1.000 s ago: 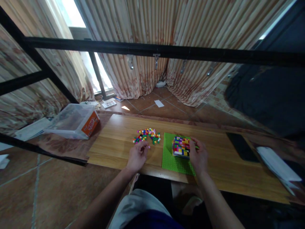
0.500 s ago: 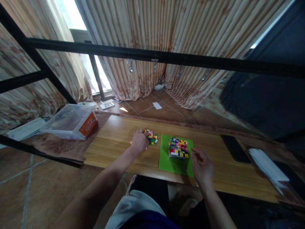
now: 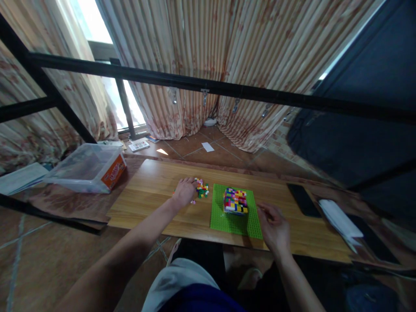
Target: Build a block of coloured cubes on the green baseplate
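Observation:
My left hand (image 3: 184, 193) lies palm down over the left part of a pile of small loose coloured bricks (image 3: 202, 190), its fingers stretched forward and touching them. The hand hides some of the pile. A stray pink brick (image 3: 194, 202) sits just below it. A many-coloured block of stacked bricks (image 3: 235, 201) stands on a green studded baseplate (image 3: 221, 223). Just right of the block, apart from it, my right hand (image 3: 275, 227) hovers at the baseplate's right edge. Its thumb and fingers are curled together; anything between them is too small to make out.
The wooden table (image 3: 143, 199) bears a dark phone (image 3: 303, 200) and a white item (image 3: 339, 219) on the right. A clear plastic bin (image 3: 87, 167) with an orange label stands at left. A black metal rail (image 3: 182, 84) crosses ahead, before striped curtains (image 3: 182, 39).
My left hand has moved forward from beside the loose bricks onto them, its fingers stretching out. My right hand has drawn off the brick block to the right. The view has shifted slightly.

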The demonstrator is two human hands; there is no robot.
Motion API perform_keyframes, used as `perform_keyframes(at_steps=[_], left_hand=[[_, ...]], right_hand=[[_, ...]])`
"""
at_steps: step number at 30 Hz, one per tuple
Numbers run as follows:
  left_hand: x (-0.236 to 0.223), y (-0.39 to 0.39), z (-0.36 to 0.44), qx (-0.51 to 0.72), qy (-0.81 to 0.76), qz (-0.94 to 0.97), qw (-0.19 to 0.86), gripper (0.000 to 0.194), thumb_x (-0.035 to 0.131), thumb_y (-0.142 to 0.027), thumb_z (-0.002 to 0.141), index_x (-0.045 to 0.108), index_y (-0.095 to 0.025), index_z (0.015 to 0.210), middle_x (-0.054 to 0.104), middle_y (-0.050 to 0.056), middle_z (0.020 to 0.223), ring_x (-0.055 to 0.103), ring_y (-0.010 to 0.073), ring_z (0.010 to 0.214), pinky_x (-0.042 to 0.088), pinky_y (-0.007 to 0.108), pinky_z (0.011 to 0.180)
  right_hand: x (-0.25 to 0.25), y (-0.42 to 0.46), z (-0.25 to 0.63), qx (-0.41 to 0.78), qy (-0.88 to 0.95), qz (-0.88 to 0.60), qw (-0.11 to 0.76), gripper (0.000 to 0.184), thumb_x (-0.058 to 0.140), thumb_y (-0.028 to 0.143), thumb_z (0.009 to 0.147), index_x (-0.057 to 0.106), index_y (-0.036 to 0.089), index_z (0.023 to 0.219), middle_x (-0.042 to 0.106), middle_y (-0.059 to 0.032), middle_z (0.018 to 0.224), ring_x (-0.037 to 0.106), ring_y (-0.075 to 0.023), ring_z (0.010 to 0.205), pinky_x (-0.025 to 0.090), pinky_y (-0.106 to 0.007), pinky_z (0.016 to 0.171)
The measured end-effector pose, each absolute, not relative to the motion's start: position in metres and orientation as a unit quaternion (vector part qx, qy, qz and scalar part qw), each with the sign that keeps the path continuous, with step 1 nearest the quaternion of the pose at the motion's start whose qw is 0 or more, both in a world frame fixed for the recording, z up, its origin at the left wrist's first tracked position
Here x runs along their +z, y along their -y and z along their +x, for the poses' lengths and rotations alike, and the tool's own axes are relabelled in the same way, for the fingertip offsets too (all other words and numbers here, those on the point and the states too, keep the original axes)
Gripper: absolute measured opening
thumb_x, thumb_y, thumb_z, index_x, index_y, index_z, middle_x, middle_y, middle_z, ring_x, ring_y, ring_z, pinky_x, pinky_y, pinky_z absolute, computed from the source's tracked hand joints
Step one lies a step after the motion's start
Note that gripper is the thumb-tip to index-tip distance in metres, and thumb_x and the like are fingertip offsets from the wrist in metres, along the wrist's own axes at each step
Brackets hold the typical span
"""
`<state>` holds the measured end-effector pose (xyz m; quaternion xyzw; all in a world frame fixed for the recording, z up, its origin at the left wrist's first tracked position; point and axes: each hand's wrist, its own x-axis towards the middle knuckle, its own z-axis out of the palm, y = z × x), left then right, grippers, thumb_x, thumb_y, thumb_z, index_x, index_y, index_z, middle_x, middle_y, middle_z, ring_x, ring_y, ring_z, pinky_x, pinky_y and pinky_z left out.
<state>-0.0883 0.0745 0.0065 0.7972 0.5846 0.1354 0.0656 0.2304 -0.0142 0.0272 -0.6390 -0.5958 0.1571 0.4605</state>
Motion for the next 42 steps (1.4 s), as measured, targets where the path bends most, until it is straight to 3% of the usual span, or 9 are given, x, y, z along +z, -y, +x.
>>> perform_keyframes(at_steps=[4,8,13,24,31,35,42], left_hand=[[0.011,-0.048,-0.08,0.284,-0.583,0.746,0.151,0.017,0.053,-0.011,0.083,0.065,-0.02,0.09,0.068,0.006,0.093,0.063,0.019,0.089,0.049,0.033,0.087],[0.002,0.002,-0.051,0.431,-0.511,0.654,0.353,0.017,0.052,-0.015,0.082,0.064,-0.019,0.093,0.07,0.002,0.085,0.065,0.0164,0.079,0.052,0.029,0.073],[-0.003,0.049,-0.017,0.456,-0.486,0.592,0.452,0.016,0.056,-0.022,0.085,0.067,-0.018,0.094,0.072,0.002,0.088,0.067,0.0162,0.083,0.053,0.028,0.078],[0.025,0.042,0.03,0.427,-0.519,0.656,0.341,0.015,0.059,-0.016,0.084,0.07,-0.022,0.091,0.073,-0.001,0.086,0.068,0.0132,0.082,0.053,0.025,0.078],[0.015,0.026,0.036,0.42,-0.542,0.676,0.268,0.017,0.057,-0.018,0.086,0.065,-0.021,0.101,0.072,0.002,0.091,0.067,0.0131,0.08,0.056,0.026,0.076],[-0.006,0.024,0.011,0.407,-0.562,0.694,0.19,0.019,0.055,-0.018,0.087,0.064,-0.02,0.103,0.071,0.004,0.092,0.068,0.0145,0.077,0.057,0.027,0.072],[-0.029,0.034,-0.026,0.364,-0.579,0.719,0.123,0.014,0.052,-0.02,0.091,0.065,-0.02,0.097,0.071,0.006,0.098,0.069,0.018,0.094,0.058,0.032,0.086]], right_hand=[[0.042,0.018,0.224,0.177,0.6,-0.636,0.451,0.033,0.056,0.047,0.084,0.072,0.019,0.092,0.07,-0.0102,0.096,0.065,-0.0245,0.087,0.052,-0.038,0.079],[0.046,0.032,0.192,0.248,0.62,-0.602,0.436,0.028,0.055,0.044,0.087,0.073,0.023,0.093,0.073,-0.0069,0.096,0.068,-0.0237,0.088,0.053,-0.036,0.079],[0.034,0.058,0.147,0.343,0.633,-0.562,0.406,0.023,0.058,0.037,0.087,0.074,0.024,0.096,0.074,-0.0049,0.099,0.069,-0.0216,0.092,0.053,-0.033,0.083],[0.026,0.044,0.168,0.522,0.469,-0.528,0.478,0.022,0.068,0.042,0.078,0.074,0.022,0.082,0.075,-0.0048,0.083,0.069,-0.0224,0.08,0.053,-0.033,0.075],[0.041,-0.017,0.232,0.411,0.55,-0.552,0.473,0.024,0.064,0.043,0.077,0.075,0.022,0.083,0.076,-0.0048,0.084,0.068,-0.0218,0.08,0.052,-0.035,0.077],[0.044,-0.056,0.257,0.359,0.611,-0.561,0.427,0.02,0.063,0.039,0.077,0.075,0.024,0.082,0.076,-0.0037,0.084,0.068,-0.0218,0.079,0.051,-0.037,0.079],[0.017,-0.056,0.24,0.347,0.635,-0.546,0.422,0.018,0.061,0.037,0.08,0.075,0.025,0.082,0.074,-0.0048,0.085,0.067,-0.0218,0.079,0.051,-0.036,0.076]])
